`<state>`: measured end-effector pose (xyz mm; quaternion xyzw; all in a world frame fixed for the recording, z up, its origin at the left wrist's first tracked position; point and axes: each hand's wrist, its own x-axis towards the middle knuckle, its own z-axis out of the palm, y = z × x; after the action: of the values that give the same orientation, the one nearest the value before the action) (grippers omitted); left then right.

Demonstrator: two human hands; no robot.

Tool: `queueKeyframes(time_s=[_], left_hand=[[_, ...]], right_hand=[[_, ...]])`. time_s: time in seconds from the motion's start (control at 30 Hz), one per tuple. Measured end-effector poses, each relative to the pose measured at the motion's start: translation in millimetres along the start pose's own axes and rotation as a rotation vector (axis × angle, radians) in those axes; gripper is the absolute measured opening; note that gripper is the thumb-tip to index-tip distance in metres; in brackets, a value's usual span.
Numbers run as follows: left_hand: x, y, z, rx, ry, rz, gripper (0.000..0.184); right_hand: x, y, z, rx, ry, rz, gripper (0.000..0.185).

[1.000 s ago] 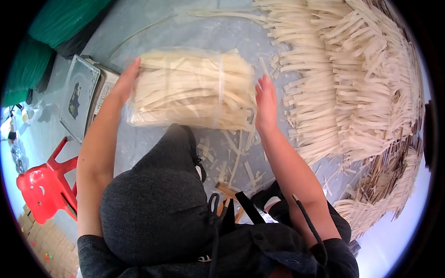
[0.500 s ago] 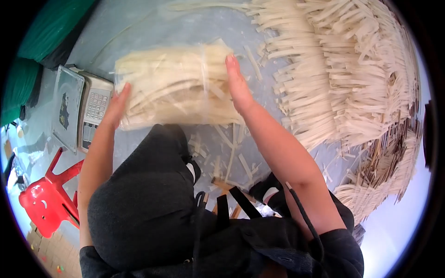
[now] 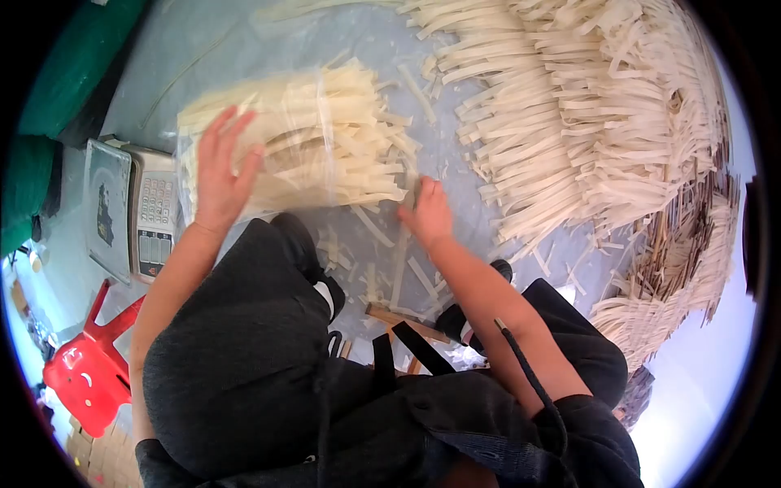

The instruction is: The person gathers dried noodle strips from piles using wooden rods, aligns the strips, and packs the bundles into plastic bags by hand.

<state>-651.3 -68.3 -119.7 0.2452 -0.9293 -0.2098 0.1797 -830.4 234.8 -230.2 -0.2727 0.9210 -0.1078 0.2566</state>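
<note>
A clear plastic bag packed with flat, pale strips lies on the grey floor in front of my knees. Loose strip ends stick out at its right end. My left hand is over the bag's left part, fingers spread; whether it touches the plastic is unclear. Near the lower right corner of the bag is my right hand, its fingers bent and slightly blurred, beside a loose strip. I cannot make out whether it holds anything.
A large heap of pale strips fills the right side. At the left are a digital scale, a red plastic stool and green wrapped bundles. Strip scraps and a wooden piece lie near my feet.
Both hands have left the bag's ends: the left has moved onto its top, the right down towards me with its fingers bent. The bag appears further left in view.
</note>
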Motion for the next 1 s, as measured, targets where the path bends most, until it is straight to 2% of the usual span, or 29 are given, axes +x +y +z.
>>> queueKeyframes(time_s=[0.03,0.1,0.13,0.2,0.33,0.4,0.43,0.5,0.57,0.63,0.67,0.7,0.73,0.8,0.87,0.9,1.0], left_hand=[[3,9,4,0.000,0.004,0.007,0.045],[8,22,13,-0.177,-0.149,0.034,0.044],[9,25,19,-0.181,-0.142,0.034,0.044],[11,27,29,-0.205,-0.221,0.002,0.044],[17,39,32,-0.189,-0.269,-0.059,0.043],[23,39,35,-0.143,-0.273,-0.074,0.041],[26,41,33,-0.139,-0.274,-0.074,0.041],[30,44,31,-0.167,-0.389,-0.237,0.038],[29,34,33,-0.257,-0.361,-0.243,0.037],[28,32,36,-0.349,-0.332,-0.252,0.036],[31,36,38,-0.495,-0.317,-0.247,0.032],[33,43,37,-0.639,-0.303,-0.240,0.028],[39,59,32,-0.635,-0.304,-0.241,0.028],[54,97,20,-1.056,-0.567,-0.617,0.027],[61,104,17,-1.134,-0.616,-0.633,0.029],[62,103,16,-1.224,-0.678,-0.648,0.032],[58,95,22,-1.163,-0.588,-0.617,0.037]], right_hand=[[11,10,1,0.002,0.008,0.001,0.062],[43,43,-8,0.038,-0.083,0.176,0.040],[53,55,-20,0.033,-0.077,0.174,0.040],[70,67,-45,-0.010,-0.170,0.121,0.022],[95,22,-91,-0.022,-0.041,0.029,0.017],[114,16,-96,-0.218,0.057,-0.085,0.017],[118,20,-98,-0.214,0.057,-0.087,0.017],[128,45,-109,-0.400,-0.255,-0.047,0.022],[117,65,-128,-0.381,-0.268,-0.062,0.023],[101,69,-154,0.021,-0.240,-0.067,0.022],[92,57,-166,0.018,-0.241,-0.069,0.022],[80,39,-177,0.272,-0.357,-0.045,0.022],[68,19,-186,0.530,-0.469,-0.022,0.023],[47,-26,-189,0.671,-0.714,-0.093,0.024],[33,-71,-189,0.664,-0.891,-0.210,0.026],[34,-77,-180,0.664,-0.898,-0.222,0.026],[33,-96,-167,0.796,-0.703,-0.245,0.026]])
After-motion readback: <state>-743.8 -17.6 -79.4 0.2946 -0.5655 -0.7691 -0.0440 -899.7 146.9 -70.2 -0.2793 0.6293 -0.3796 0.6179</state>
